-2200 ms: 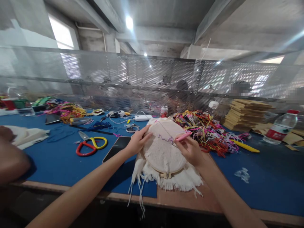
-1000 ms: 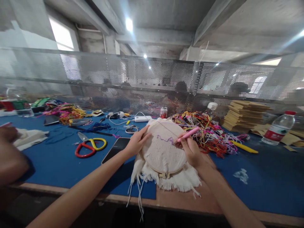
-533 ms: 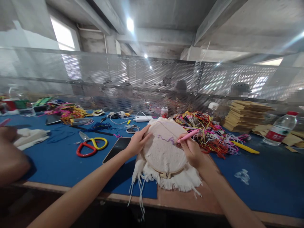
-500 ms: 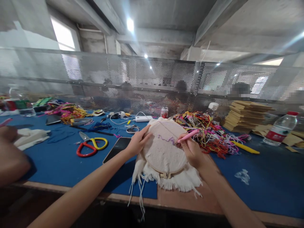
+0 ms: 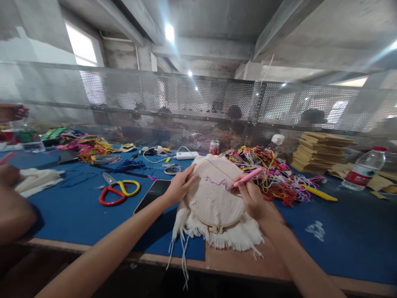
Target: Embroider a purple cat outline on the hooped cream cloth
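Note:
A round embroidery hoop with white fringed cloth stretched in it leans up in front of me. My left hand grips the hoop's left rim, fingers on the cloth side and the rest hidden. Between the thumb and fingers of my right hand is a pink punch needle, its tip at the cloth's right side. There it meets the end of a wavy line of purple stitches. A strand of yarn runs across the upper cloth.
Red-and-yellow scissors and a phone lie left of the hoop. Behind it stand a can and heaped yarn. To the right are a yellow tool, a water bottle and stacked brown packets. A co-worker's arm reaches in at left.
The punch needle in my right hand has shifted and tilted very slightly; my left hand stays on the hoop. Another person's hand has appeared at the far left.

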{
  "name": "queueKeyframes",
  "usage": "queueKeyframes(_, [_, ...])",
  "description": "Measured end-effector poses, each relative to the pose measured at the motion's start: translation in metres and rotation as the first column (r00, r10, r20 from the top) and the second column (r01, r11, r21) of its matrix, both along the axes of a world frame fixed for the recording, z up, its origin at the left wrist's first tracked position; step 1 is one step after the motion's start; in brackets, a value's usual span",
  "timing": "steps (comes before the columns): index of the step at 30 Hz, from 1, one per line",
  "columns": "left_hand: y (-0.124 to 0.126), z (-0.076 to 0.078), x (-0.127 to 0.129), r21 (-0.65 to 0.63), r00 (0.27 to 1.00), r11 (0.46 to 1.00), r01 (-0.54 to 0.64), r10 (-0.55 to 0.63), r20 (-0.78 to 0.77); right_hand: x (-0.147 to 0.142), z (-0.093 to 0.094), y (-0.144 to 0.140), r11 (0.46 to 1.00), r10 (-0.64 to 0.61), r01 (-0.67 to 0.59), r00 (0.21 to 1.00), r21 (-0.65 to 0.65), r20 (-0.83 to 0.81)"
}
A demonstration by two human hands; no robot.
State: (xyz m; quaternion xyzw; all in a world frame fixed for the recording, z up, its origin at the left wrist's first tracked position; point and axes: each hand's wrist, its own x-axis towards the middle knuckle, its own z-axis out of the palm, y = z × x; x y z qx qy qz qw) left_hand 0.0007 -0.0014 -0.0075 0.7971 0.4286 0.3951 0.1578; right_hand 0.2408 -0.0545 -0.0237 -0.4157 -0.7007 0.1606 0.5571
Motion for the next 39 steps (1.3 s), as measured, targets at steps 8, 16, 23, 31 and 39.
queueKeyframes(8, [0.000,-0.001,-0.001,0.027,1.000,1.000,0.006,-0.006,-0.018,0.003,0.004,0.005,0.990,-0.064,0.015,0.933,0.141,0.353])
queueKeyframes(16, [0.001,0.000,-0.002,0.053,1.000,0.998,0.016,-0.015,-0.026,0.002,0.002,0.008,0.998,-0.033,0.019,0.957,0.053,0.287])
queueKeyframes(23, [0.006,-0.005,-0.003,0.046,1.000,0.999,0.014,-0.013,-0.010,0.005,-0.005,0.011,0.998,-0.002,0.005,0.999,-0.061,0.051])
queueKeyframes(31, [0.004,-0.003,-0.002,0.056,1.000,0.998,0.030,-0.030,-0.003,0.005,0.000,0.009,0.996,-0.083,0.072,0.964,0.051,0.252])
queueKeyframes(39, [0.002,-0.001,-0.002,0.086,0.999,0.996,0.032,-0.034,0.025,0.002,0.002,0.009,0.990,-0.053,0.009,0.948,0.139,0.314])
